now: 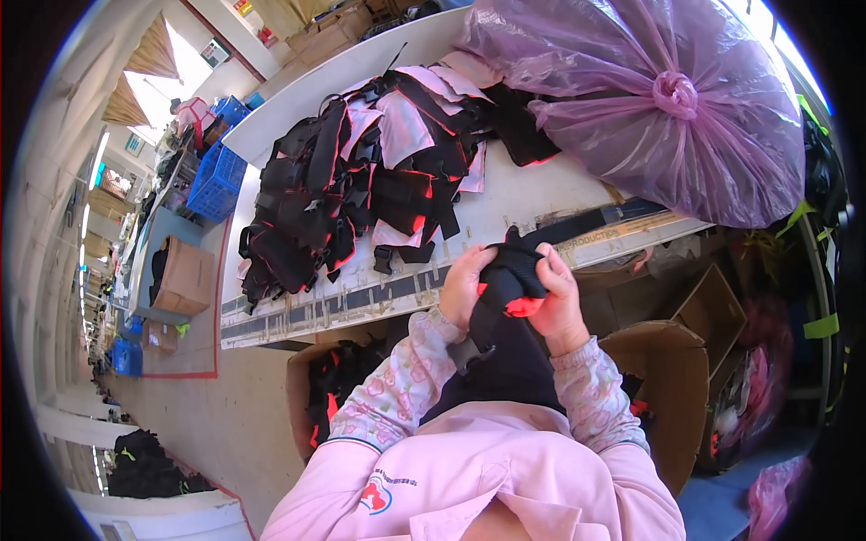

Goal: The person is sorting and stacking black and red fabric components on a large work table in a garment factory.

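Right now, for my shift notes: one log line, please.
hands: left and right grip black strap piece | beyond: strap pile on table

I see my left hand (465,287) and right hand (557,298) cover much of the black webbing strap piece with red edging (507,279); its lower end disappears behind my pink sleeves.

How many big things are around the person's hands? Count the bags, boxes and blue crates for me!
Tied purple plastic bags on the table: 1
Open cardboard boxes on the floor by the person: 2
Blue plastic crates at the far end of the table: 2
Black-and-red strap pieces held in both hands: 1
Total: 6
The heap of strap pieces is too tangled to count.
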Available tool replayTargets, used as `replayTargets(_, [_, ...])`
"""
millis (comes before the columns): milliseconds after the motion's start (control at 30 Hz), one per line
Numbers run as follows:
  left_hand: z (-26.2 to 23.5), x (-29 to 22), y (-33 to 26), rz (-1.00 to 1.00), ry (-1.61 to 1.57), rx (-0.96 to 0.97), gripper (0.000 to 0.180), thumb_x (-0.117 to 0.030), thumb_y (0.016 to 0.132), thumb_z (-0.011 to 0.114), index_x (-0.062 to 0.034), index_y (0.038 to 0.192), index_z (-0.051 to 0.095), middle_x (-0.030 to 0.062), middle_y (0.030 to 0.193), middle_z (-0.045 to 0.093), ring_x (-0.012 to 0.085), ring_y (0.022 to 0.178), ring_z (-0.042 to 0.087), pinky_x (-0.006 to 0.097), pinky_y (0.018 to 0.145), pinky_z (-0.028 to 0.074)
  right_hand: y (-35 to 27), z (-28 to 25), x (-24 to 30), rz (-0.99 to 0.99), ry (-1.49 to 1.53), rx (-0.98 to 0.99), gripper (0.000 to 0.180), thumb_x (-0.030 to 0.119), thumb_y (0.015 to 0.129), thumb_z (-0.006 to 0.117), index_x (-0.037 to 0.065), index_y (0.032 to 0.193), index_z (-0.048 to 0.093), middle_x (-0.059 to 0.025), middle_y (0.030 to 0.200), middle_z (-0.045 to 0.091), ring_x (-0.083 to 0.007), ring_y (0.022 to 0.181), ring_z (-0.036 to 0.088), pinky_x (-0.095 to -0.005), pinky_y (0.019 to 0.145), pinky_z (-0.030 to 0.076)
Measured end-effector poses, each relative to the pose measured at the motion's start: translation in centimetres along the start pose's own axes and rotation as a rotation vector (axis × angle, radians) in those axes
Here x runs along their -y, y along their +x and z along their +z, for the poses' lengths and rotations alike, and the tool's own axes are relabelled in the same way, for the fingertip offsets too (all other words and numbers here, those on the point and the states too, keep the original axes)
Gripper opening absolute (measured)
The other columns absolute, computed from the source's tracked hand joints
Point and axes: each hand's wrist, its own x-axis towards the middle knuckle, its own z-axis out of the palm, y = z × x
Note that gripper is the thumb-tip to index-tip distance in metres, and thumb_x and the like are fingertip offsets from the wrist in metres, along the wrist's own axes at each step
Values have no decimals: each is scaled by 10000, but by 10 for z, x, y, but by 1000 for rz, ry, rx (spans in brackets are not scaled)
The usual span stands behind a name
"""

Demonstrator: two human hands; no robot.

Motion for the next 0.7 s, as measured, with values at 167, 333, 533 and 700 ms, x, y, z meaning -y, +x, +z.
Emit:
replayTargets(167, [8,18,-18,-108,-146,24,236,-263,970,476,-48,1046,538,52,946,626,127,802,620,266,743,510,3,-4,26,-83,-62,33,76,137,923,543,94,905,483,-27,885,589,-126,812,587,-267,748,484])
replayTargets(333, [-7,34,-32,-182,-266,47,218,-278,967,488,-80,1044,536,34,977,617,148,863,614,299,766,502,0,-20,19,-385,-766,-68,79,92,917,553,71,887,482,42,749,447,-71,688,424,-200,674,387])
replayTargets(533, [-21,32,-23,-55,-422,140,266,-262,971,465,-54,1103,567,97,1139,618,198,1056,587,357,923,471,-7,-35,11,-632,-1269,-201,103,51,896,578,16,857,489,-21,734,474,-90,686,428,-236,616,400])
replayTargets(700, [-13,34,-23,-76,-482,201,340,-294,975,444,-26,1162,539,128,1186,592,235,1088,575,384,947,464,-2,-39,9,-529,-843,-313,91,77,914,563,33,847,519,5,727,509,-90,652,474,-236,613,416])
